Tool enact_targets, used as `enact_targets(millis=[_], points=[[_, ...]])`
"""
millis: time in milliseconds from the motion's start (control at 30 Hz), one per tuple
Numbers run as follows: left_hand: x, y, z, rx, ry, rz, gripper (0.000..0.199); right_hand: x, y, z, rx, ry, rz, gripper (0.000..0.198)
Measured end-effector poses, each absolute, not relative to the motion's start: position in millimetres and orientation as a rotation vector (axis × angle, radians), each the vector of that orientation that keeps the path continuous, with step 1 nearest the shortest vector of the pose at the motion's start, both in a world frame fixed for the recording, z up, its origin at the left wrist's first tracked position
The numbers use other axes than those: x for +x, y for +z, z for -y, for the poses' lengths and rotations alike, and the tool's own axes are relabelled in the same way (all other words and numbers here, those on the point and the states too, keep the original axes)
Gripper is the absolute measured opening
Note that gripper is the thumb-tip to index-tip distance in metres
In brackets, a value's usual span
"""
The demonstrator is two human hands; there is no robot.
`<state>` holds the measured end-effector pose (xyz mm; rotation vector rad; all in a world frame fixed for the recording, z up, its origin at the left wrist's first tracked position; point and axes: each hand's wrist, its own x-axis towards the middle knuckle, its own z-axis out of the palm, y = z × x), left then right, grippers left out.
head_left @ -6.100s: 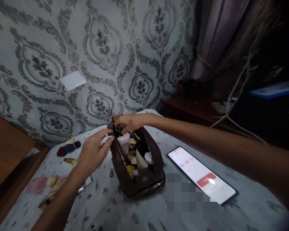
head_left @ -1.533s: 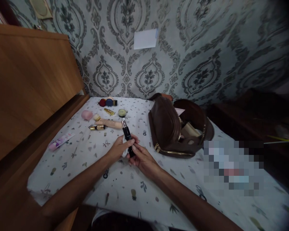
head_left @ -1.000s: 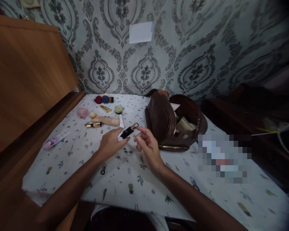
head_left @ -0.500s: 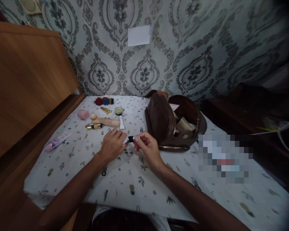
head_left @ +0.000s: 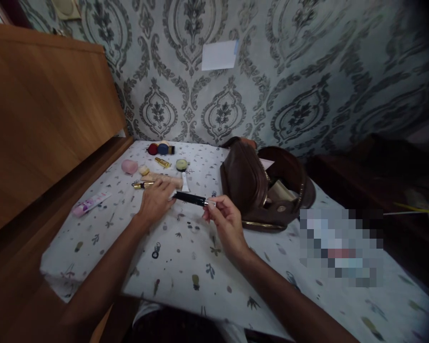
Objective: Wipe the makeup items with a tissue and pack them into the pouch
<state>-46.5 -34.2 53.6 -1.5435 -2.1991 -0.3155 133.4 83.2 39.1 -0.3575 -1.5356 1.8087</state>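
Note:
My right hand [head_left: 224,216] pinches the silver end of a slim black cosmetic tube [head_left: 191,198], which lies level above the table. At the tube's far left end is my left hand [head_left: 157,197], its fingers closed and pointing away from me. A bit of something white [head_left: 172,193] shows at those fingertips, too small to name. Just beyond the left hand lie a gold-and-black tube [head_left: 143,185], a beige squeeze tube [head_left: 168,179] and a small white tube [head_left: 185,182].
An open brown leather bag [head_left: 246,181] stands to the right. A pink-and-white tube [head_left: 91,205] lies at left. Further back are a pink rounded item [head_left: 129,166], a gold vial [head_left: 162,162], a round jar [head_left: 181,165] and red and blue round items. A wooden cabinet [head_left: 50,114] borders the left.
My left hand has slid left along the black tube, uncovering most of its length. My right hand keeps its pinch on the silver end. The view has shifted slightly.

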Motion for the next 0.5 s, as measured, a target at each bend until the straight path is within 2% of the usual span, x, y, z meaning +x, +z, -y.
enact_targets(millis=[133, 367, 500], points=[[-51.8, 48.4, 33.4, -1.508, -0.579, 2.361, 0.021, 131.1, 33.4, -81.1, -0.368, 1.904, 1.486, 0.022], [-53.3, 51.2, 30.9, -1.633, -1.109, 2.39, 0.012, 129.1, 39.2, -85.0, -0.535, 2.157, 1.3, 0.037], [-52.1, 53.2, 29.7, -1.685, -1.245, 2.391, 0.012, 128.2, 41.0, -88.3, -0.59, 2.232, 1.22, 0.041]])
